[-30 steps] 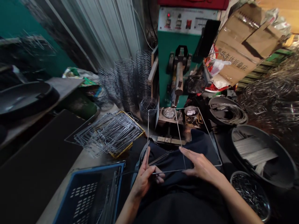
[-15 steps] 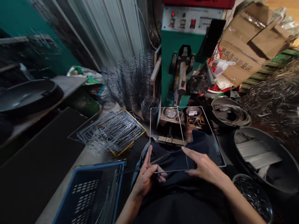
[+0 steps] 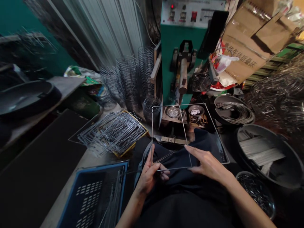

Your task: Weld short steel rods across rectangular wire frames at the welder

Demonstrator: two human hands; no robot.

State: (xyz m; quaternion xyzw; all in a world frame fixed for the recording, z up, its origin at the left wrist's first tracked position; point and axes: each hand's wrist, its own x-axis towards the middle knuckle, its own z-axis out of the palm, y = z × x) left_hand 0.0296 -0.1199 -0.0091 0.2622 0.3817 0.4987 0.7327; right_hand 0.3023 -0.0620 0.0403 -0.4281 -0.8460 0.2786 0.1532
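A rectangular wire frame (image 3: 152,126) with a wire running across its middle is held out over my lap. My left hand (image 3: 147,179) is closed around the near left corner, thumb pressed on the wire. Against the middle wire, my right hand (image 3: 207,163) grips with index finger and thumb, which sit apart along it. The frame's far side lies at the lower tip of the metal arm (image 3: 182,76) on a green machine (image 3: 171,57); whether they touch, I cannot tell.
Stacked wire frames (image 3: 111,131) lie at left, above a blue crate (image 3: 71,186). Round wire grids (image 3: 128,79) stand behind. To the right are pans of wire rings (image 3: 234,112) and straight rods (image 3: 261,150), plus a bowl of small metal pieces (image 3: 255,190).
The view has tilted down slightly, so the machine sits higher in the picture. Both hands keep their hold, and the frame stays at the machine's tip.
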